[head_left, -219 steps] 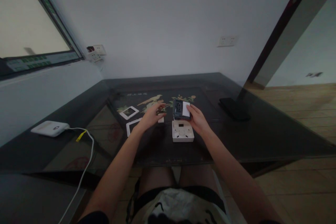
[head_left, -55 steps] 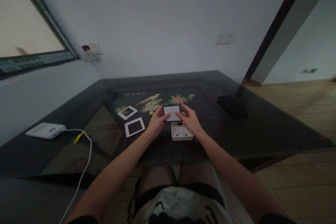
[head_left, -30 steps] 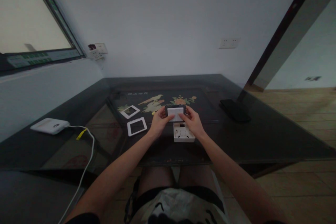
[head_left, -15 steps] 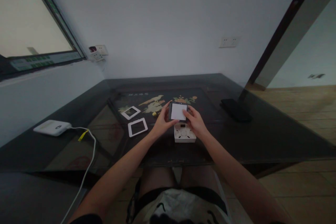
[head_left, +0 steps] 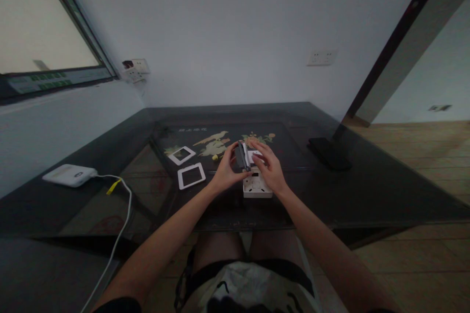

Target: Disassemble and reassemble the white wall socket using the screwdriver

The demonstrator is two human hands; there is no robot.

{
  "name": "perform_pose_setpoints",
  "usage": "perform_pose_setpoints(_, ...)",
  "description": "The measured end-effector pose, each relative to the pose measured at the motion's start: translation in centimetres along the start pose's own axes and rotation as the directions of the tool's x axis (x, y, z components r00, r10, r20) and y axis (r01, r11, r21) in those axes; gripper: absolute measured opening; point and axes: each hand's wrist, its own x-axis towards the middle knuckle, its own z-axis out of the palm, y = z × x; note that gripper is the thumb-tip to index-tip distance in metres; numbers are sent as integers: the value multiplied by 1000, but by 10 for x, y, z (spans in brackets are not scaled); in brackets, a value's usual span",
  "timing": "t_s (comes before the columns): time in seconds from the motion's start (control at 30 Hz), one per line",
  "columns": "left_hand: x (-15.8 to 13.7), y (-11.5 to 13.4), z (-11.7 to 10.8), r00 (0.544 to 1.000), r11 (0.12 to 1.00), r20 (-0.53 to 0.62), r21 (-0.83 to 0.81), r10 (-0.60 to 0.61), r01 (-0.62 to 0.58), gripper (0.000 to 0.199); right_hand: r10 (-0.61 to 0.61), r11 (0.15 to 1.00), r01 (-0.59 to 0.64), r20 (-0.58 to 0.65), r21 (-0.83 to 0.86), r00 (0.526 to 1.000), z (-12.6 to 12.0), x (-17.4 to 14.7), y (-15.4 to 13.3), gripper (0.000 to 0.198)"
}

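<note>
My left hand (head_left: 228, 166) grips a wall switch (head_left: 241, 155) by its edges, thumb below and fingers above. The switch has a dark grey body and a white front, and it is turned on its side with the white front facing right. Curled round from the other side, my right hand (head_left: 270, 164) has its fingertips at the switch's white face. A white patch (head_left: 255, 156) shows between its fingers; I cannot tell whether it is a separate piece. Just below the hands, a square white back box (head_left: 258, 190) lies on the table, partly covered by my right hand.
Two white square frames (head_left: 191, 176) (head_left: 181, 155) lie left of my hands, near a small yellow piece (head_left: 215, 157). Further left is a white device (head_left: 71, 176) with a white cable (head_left: 128, 210) running off the front edge. A black object (head_left: 329, 153) lies right on the dark table (head_left: 367, 195).
The wall switch has been turned from face-up to on its side. My right hand has shifted from pressing its white front to curling beside it. The back box has stayed in place.
</note>
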Motion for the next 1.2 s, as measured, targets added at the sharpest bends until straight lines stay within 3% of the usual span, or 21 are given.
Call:
perform_pose_setpoints(0.17,-3,-5,-1,997,993,0,89,83,-83,92,-29,998,22,126,59,992,4,-2,0,41)
perform_pose_setpoints(0.53,-7,6,-3,981,946,13,261,193,-190,85,-65,997,59,159,40,985,5,-4,-2,44)
perform_pose_setpoints(0.73,-7,5,-4,991,974,8,183,133,-133,86,-39,999,35,196,24,980,4,-2,-2,48)
perform_pose_setpoints(0.83,-5,5,-1,995,987,-12,129,97,-95,98,-2,1000,0,215,8,977,3,-2,-1,49)
perform_pose_setpoints(0.93,0,7,-4,998,998,-42,33,56,-55,113,20,1000,-21,146,6,989,2,-1,1,49)
perform_pose_setpoints(1.03,10,10,-18,992,1000,-123,-7,15,-16,115,55,998,-55,28,-21,998,-1,0,5,41)
perform_pose_setpoints(1.2,28,5,-71,958,982,-285,186,20,35,106,78,993,-79,-12,-87,997,-2,2,10,30)
